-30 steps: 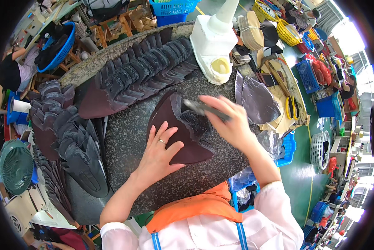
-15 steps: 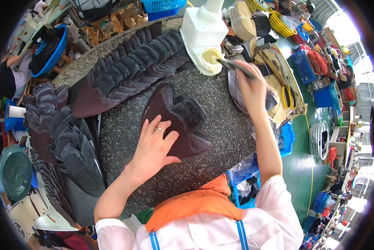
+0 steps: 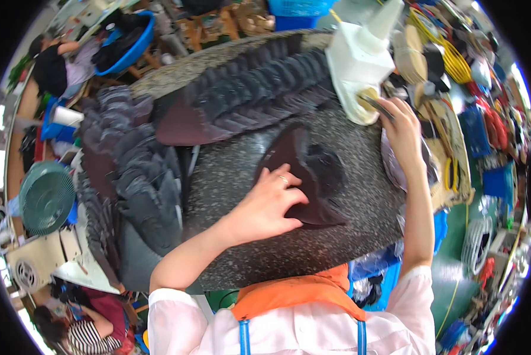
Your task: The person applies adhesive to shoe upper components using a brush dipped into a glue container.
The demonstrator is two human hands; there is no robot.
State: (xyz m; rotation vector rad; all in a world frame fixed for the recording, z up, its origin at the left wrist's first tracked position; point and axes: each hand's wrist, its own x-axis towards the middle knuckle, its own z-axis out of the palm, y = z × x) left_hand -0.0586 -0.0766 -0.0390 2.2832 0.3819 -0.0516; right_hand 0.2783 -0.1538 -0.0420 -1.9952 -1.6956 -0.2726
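My left hand (image 3: 269, 204) rests with spread fingers on a dark maroon piece (image 3: 284, 148), which looks like part of a shoe upper. Against that piece's right side lie several overlapping black curved pieces (image 3: 326, 170). My right hand (image 3: 406, 131) grips a slim, dark-handled brush (image 3: 384, 109). The brush's tip is at the yellowish mouth of a white glue pot (image 3: 354, 106), and its bristles are hard to make out. A white container with a conical top (image 3: 360, 52) rises from the pot. All of this is on a speckled dark stone worktop (image 3: 236, 177).
Fanned rows of similar dark pieces (image 3: 248, 89) lie along the far side; more stacks (image 3: 144, 177) cover the left. Yellow-handled scissors (image 3: 452, 173) and beige boards (image 3: 410, 56) are at the right. A green fan (image 3: 47, 198) stands left, and other people (image 3: 55, 68) sit beyond.
The whole view has shifted, so everything sits further right. My left hand stays on the maroon piece, and my right hand keeps the brush at the pot's mouth.
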